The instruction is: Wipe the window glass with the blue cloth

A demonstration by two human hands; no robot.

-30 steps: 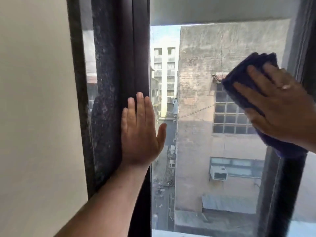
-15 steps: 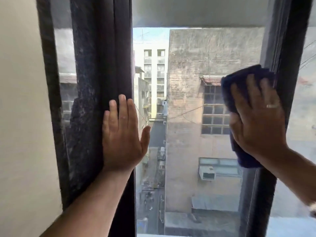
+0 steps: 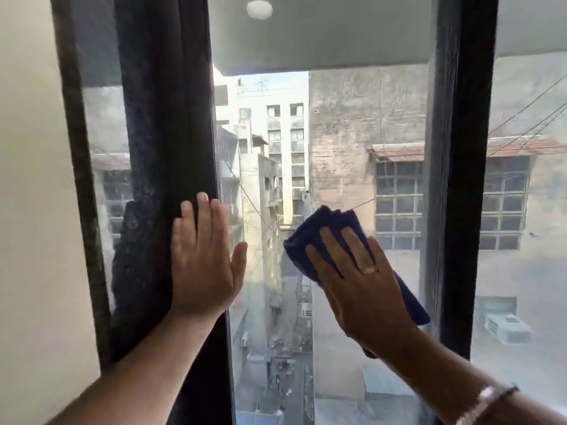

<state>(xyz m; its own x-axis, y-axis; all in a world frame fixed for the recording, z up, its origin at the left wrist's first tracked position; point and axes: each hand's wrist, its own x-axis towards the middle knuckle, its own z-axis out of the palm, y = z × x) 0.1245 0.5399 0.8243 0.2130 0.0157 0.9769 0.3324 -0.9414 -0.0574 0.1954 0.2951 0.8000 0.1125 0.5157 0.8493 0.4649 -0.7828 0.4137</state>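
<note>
A big window glass (image 3: 352, 148) fills the middle of the view. Through it you can see tall grey buildings and a narrow street far below. A wide dark frame post (image 3: 165, 133) stands on the left side of the glass, and its surface looks dusty and speckled. A thinner dark frame post (image 3: 460, 179) stands on the right side. A pale wall (image 3: 27, 210) is at the far left.

The right hand (image 3: 362, 277) is pressed flat against the glass, near the middle and a bit low. Its fingers (image 3: 331, 246) are spread a little apart and lie on top of the blue cloth (image 3: 313, 237). The cloth is folded and sits between the palm and the glass. Part of it sticks out above the fingertips and part sticks out below the hand on the right.

The left hand (image 3: 202, 265) is open and flat, with its fingers close together and pointing up. It rests on the edge of the wide left post, and the thumb (image 3: 239, 256) sticks out over the glass.

A ring (image 3: 369, 270) is on one finger of the right hand. A thin band (image 3: 487, 400) is on the right wrist.
</note>
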